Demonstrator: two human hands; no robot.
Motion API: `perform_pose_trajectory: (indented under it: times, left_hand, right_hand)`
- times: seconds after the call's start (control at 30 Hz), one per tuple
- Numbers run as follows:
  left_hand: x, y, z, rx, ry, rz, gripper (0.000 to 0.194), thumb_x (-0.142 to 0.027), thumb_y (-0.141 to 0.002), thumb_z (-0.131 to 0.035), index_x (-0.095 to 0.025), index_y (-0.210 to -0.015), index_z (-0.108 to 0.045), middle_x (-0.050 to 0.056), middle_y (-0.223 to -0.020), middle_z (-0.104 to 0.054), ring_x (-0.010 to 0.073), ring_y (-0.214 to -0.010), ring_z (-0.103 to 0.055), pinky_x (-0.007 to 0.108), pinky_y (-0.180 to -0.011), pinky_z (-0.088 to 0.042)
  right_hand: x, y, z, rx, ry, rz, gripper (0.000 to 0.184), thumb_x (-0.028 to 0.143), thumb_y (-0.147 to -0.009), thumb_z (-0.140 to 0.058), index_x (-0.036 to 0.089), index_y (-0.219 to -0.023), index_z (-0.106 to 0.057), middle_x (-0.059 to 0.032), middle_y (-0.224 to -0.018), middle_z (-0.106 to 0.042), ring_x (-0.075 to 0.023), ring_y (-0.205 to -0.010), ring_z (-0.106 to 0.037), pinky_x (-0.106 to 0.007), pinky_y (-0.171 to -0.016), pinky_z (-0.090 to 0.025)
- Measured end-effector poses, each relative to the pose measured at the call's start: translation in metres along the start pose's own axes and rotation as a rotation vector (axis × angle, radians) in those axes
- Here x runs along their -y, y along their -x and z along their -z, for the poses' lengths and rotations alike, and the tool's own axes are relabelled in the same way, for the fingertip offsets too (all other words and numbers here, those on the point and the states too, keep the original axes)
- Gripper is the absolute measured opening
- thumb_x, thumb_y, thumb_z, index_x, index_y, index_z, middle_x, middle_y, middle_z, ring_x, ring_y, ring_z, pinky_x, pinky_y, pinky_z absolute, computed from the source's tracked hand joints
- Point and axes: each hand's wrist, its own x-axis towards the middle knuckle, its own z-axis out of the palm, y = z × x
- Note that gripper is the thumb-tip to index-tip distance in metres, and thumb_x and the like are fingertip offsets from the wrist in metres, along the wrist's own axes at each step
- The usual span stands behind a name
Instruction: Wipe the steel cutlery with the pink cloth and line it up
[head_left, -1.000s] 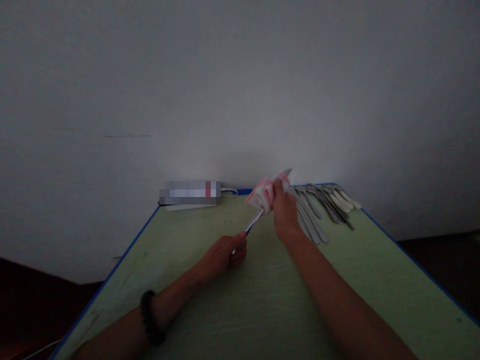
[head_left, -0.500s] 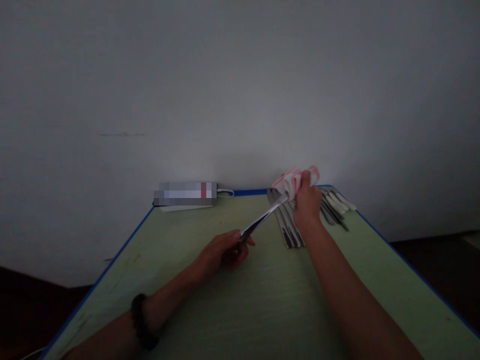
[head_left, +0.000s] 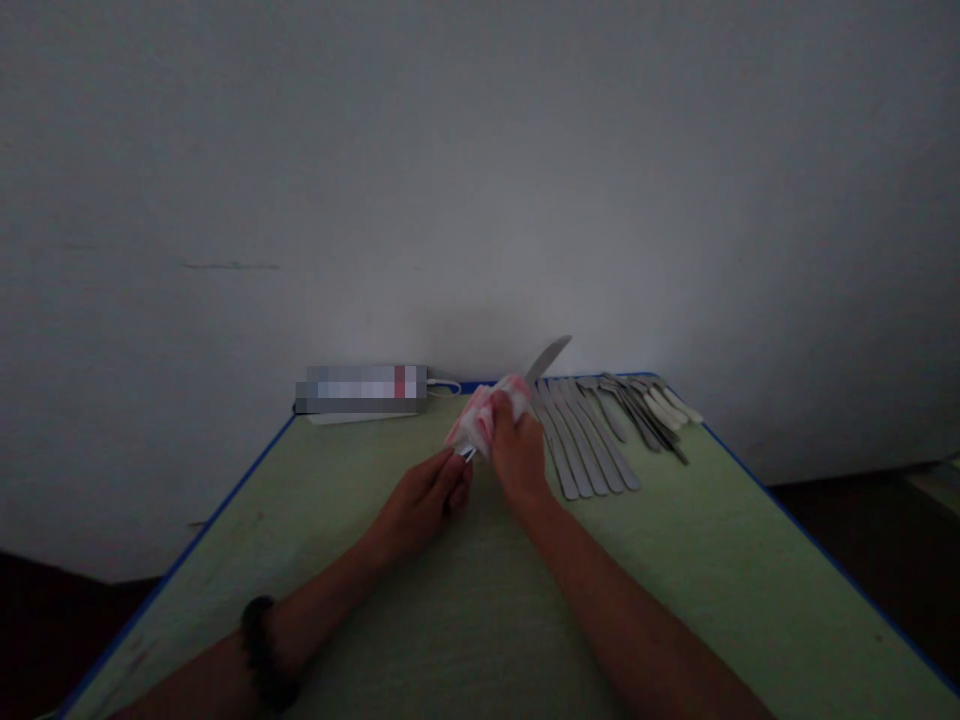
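Observation:
A metal table knife (head_left: 550,357) is held slantwise above the table, its blade pointing up and to the right. My left hand (head_left: 427,497) is closed around the lower end of its handle. With my right hand (head_left: 517,450) I grip a pink and white cloth (head_left: 480,420), which is wrapped around the middle of the knife and hides that part. Just right of my right hand, several table knives (head_left: 585,440) lie side by side on the table, handles toward me.
Further right lies a pile of cutlery (head_left: 645,415), some pieces with white handles (head_left: 671,408). A blurred flat box-like object (head_left: 364,390) with a white cable (head_left: 446,384) sits at the back left of the green table (head_left: 360,620). A grey wall (head_left: 480,180) rises behind it.
My right hand has slid the cloth down the knife, left and toward my left hand, so the blade now shows beyond it. The row of knives is more fully in view.

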Motion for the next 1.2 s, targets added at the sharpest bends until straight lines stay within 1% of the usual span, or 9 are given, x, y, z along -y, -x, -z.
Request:
perform_pose_trajectory:
  times: [0.17, 0.3, 0.47, 0.6, 0.77, 0.87, 0.97, 1.1, 1.2]
  left_hand:
    - [0.008, -0.003, 0.002, -0.039, 0.003, 0.022, 0.033, -0.044, -0.085, -0.041, -0.02, -0.063, -0.041, -0.007, -0.051, -0.039, 0.0084, -0.043, -0.036, 0.02, -0.043, -0.031]
    - [0.003, -0.002, -0.001, -0.081, -0.041, 0.072, 0.035, -0.046, -0.083, -0.041, -0.02, -0.06, -0.042, -0.006, -0.05, -0.041, 0.0095, -0.044, -0.037, 0.021, -0.043, -0.03]
    - [0.0, -0.001, -0.002, -0.122, 0.008, 0.149, 0.036, -0.048, -0.083, -0.041, -0.019, -0.061, -0.045, -0.004, -0.053, -0.046, 0.0112, -0.046, -0.039, 0.022, -0.043, -0.03]
    - [0.001, -0.002, 0.0, -0.119, -0.059, 0.125, 0.035, -0.044, -0.082, -0.042, -0.019, -0.058, -0.046, -0.004, -0.051, -0.046, 0.0116, -0.046, -0.04, 0.023, -0.045, -0.031]
    - [-0.004, -0.002, -0.001, -0.119, -0.147, 0.1, 0.036, -0.042, -0.084, -0.04, -0.018, -0.057, -0.046, -0.003, -0.05, -0.045, 0.0116, -0.047, -0.04, 0.023, -0.047, -0.031]
    - [-0.005, -0.003, -0.001, -0.149, -0.158, 0.067, 0.028, -0.04, -0.084, -0.043, -0.017, -0.071, -0.053, -0.003, -0.057, -0.05, 0.0119, -0.05, -0.041, 0.023, -0.049, -0.033]
    - [-0.004, -0.003, 0.0, -0.121, -0.145, 0.034, 0.026, -0.039, -0.085, -0.043, -0.017, -0.087, -0.055, -0.002, -0.065, -0.055, 0.0132, -0.055, -0.045, 0.023, -0.052, -0.035]
    - [-0.005, -0.002, 0.002, -0.064, -0.132, 0.031, 0.029, -0.041, -0.086, -0.041, -0.017, -0.081, -0.055, -0.003, -0.059, -0.05, 0.0125, -0.052, -0.042, 0.023, -0.051, -0.035]
    - [-0.004, -0.001, 0.002, -0.055, -0.112, 0.018, 0.03, -0.042, -0.086, -0.042, -0.017, -0.076, -0.054, -0.003, -0.061, -0.049, 0.0121, -0.053, -0.041, 0.023, -0.051, -0.034]
  right_hand:
    - [-0.002, 0.027, -0.015, 0.057, -0.149, -0.035, 0.047, 0.053, -0.084, -0.039, 0.014, -0.065, -0.056, -0.0015, -0.057, -0.055, -0.0117, -0.052, -0.05, -0.021, -0.046, -0.034]
    - [-0.001, 0.032, -0.015, 0.042, -0.218, -0.053, 0.044, 0.051, -0.084, -0.039, 0.014, -0.071, -0.058, -0.0027, -0.064, -0.058, -0.0124, -0.057, -0.052, -0.022, -0.05, -0.039]
    - [-0.008, 0.031, -0.015, 0.016, -0.16, -0.055, 0.041, 0.049, -0.085, -0.041, 0.015, -0.072, -0.059, -0.0039, -0.065, -0.061, -0.0145, -0.06, -0.054, -0.024, -0.055, -0.041]
    - [-0.014, 0.029, -0.015, 0.017, -0.116, -0.04, 0.04, 0.048, -0.085, -0.042, 0.015, -0.07, -0.06, -0.0046, -0.066, -0.062, -0.0151, -0.059, -0.054, -0.025, -0.055, -0.04]
    - [-0.014, 0.029, -0.014, 0.034, -0.128, -0.052, 0.042, 0.05, -0.084, -0.043, 0.016, -0.064, -0.057, -0.0019, -0.059, -0.057, -0.0137, -0.055, -0.05, -0.024, -0.051, -0.036]
    - [-0.011, 0.03, -0.013, 0.042, -0.136, -0.071, 0.044, 0.052, -0.084, -0.042, 0.016, -0.062, -0.056, -0.0015, -0.057, -0.056, -0.0132, -0.054, -0.049, -0.023, -0.051, -0.035]
    - [-0.011, 0.03, -0.013, 0.032, -0.12, -0.086, 0.046, 0.054, -0.083, -0.043, 0.016, -0.061, -0.056, -0.0017, -0.057, -0.056, -0.0129, -0.055, -0.049, -0.023, -0.052, -0.035]
    - [-0.013, 0.031, -0.013, 0.04, -0.13, -0.063, 0.047, 0.054, -0.083, -0.043, 0.016, -0.058, -0.055, -0.0013, -0.054, -0.055, -0.0124, -0.052, -0.048, -0.023, -0.049, -0.035]
    - [-0.013, 0.031, -0.012, 0.05, -0.152, -0.066, 0.049, 0.054, -0.084, -0.039, 0.016, -0.058, -0.054, -0.0008, -0.052, -0.054, -0.0115, -0.049, -0.047, -0.022, -0.046, -0.033]
